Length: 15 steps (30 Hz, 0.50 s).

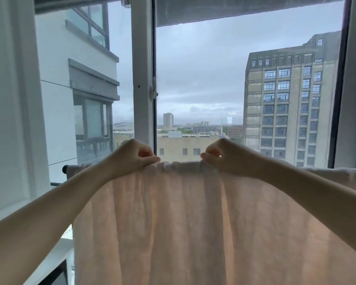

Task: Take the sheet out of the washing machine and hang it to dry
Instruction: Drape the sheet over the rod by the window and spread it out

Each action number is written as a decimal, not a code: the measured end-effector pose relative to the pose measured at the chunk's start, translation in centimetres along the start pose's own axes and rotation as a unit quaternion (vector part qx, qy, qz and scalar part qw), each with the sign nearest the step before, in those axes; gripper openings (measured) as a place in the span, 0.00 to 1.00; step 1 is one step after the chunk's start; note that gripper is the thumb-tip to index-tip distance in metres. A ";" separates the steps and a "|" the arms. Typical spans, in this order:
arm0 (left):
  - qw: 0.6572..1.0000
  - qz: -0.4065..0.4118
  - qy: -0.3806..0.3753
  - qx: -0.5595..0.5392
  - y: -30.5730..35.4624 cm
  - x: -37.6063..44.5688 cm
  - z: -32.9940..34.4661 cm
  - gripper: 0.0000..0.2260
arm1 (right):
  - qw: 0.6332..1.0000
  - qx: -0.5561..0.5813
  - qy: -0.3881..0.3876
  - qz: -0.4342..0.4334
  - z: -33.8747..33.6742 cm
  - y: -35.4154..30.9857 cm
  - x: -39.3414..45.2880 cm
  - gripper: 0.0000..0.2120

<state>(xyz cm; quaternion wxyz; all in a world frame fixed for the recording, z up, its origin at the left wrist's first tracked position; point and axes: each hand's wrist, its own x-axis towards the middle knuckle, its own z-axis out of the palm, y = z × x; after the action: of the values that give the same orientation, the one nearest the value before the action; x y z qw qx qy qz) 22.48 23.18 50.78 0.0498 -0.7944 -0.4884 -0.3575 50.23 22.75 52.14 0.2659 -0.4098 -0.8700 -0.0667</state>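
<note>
Both hands at window frame (pixel 142 79) base: left hand (pixel 132 156) and right hand (pixel 226 155) fingers pinching bunched top edge of sheet (pixel 162 223), draped over rail (pixel 67 168)

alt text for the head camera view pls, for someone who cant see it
Both hands pinch the bunched top edge of a pale pink sheet, the left hand and right hand close together, as it hangs over a rail before a window showing tall buildings under grey sky.
</note>
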 end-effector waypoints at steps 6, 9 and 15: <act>0.999 -0.030 0.010 0.016 -2.8 -3.7 -1.5 0.23 | 0.993 -0.083 0.052 -0.066 1.4 -4.4 0.1 0.11; 0.999 -0.026 0.035 0.031 -4.3 -5.6 -2.1 0.18 | 0.990 -0.088 0.051 -0.098 2.7 -5.8 1.0 0.13; 0.991 0.003 0.108 0.083 -6.8 -8.3 -3.1 0.16 | 0.984 -0.072 0.061 -0.150 5.6 -8.3 3.0 0.19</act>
<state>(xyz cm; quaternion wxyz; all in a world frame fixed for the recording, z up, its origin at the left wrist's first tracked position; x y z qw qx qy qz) 13.10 19.20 46.12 0.1692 -0.7455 -0.5062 -0.3992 40.14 21.18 49.81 0.2747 -0.2879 -0.8968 -0.1934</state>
